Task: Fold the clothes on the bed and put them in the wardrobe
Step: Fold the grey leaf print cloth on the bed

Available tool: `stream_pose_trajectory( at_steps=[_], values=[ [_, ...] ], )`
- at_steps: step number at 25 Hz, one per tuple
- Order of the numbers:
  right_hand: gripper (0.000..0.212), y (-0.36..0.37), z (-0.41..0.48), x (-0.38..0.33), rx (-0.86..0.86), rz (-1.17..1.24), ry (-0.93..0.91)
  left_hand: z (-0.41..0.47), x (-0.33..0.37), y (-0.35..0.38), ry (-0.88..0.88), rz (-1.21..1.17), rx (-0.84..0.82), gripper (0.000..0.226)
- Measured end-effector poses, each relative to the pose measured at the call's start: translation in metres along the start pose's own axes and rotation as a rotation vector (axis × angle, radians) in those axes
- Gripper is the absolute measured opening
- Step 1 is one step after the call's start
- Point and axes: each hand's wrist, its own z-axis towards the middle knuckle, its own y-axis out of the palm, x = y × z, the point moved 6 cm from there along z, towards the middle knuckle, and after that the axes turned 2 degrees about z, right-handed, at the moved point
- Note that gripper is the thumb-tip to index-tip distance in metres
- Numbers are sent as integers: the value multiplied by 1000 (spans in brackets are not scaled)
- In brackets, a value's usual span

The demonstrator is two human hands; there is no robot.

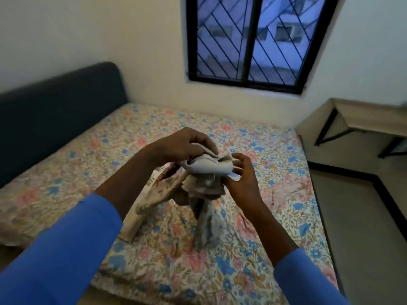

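A pale beige-and-grey garment hangs bunched above the bed, which has a floral sheet. My left hand grips the garment's top from above, fingers curled over a light grey fold. At the right end of that same bunched top, my right hand pinches the cloth between thumb and fingers. Loose parts of the garment trail down and touch the sheet. Both arms wear blue sleeves. No wardrobe is in view.
A dark blue headboard runs along the bed's left side. A barred window is in the far wall. A light wooden desk with black legs stands at the right, with bare floor beside the bed.
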Motion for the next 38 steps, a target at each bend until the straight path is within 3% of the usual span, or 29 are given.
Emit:
stream_pose_trajectory(
  at_steps=[2, 4, 7, 10, 13, 16, 20, 24, 28, 30, 33, 35, 38],
  values=[
    [89, 17, -5, -22, -199, 115, -21, -25, 37, -23, 85, 69, -66, 45],
    [91, 33, -8, -50, -397, 172, -51, -43, 64, -40, 132, 162, -110, 57],
    [45, 44, -11, -80, -540, 34, -100, -62, 81, -70, 127, 467, -20, 54],
    [19, 35, -13, -89, -537, -78, -127, -77, 77, -104, 49, 682, 295, 47],
    [24, 17, -20, -97, -639, -61, -78, -87, 42, -113, -197, 646, 411, 37],
    [20, -8, -23, -95, -770, -151, -35, -93, -2, -82, -531, 417, 240, 25],
    [27, -41, -24, -74, -907, -304, 69, -93, -28, -33, -638, 222, 71, 27],
    [37, -76, -8, -30, -822, -306, 219, -82, -59, 13, -755, 130, 119, 7],
    [26, -107, 16, 3, -735, -810, 38, -63, -66, 70, -842, 229, -2, 9],
    [20, -127, 28, 26, -713, -977, 50, -57, -70, 96, -850, 115, -97, 6],
    [25, -153, 35, 71, -733, -1173, 166, -55, -87, 125, -821, -157, -71, 14],
    [19, -166, 45, 106, -670, -1034, 312, -50, -104, 146, -865, -383, 36, 13],
    [22, -167, 61, 154, -489, -611, 571, -35, -131, 173, -983, -693, 296, 7]
  ],
)
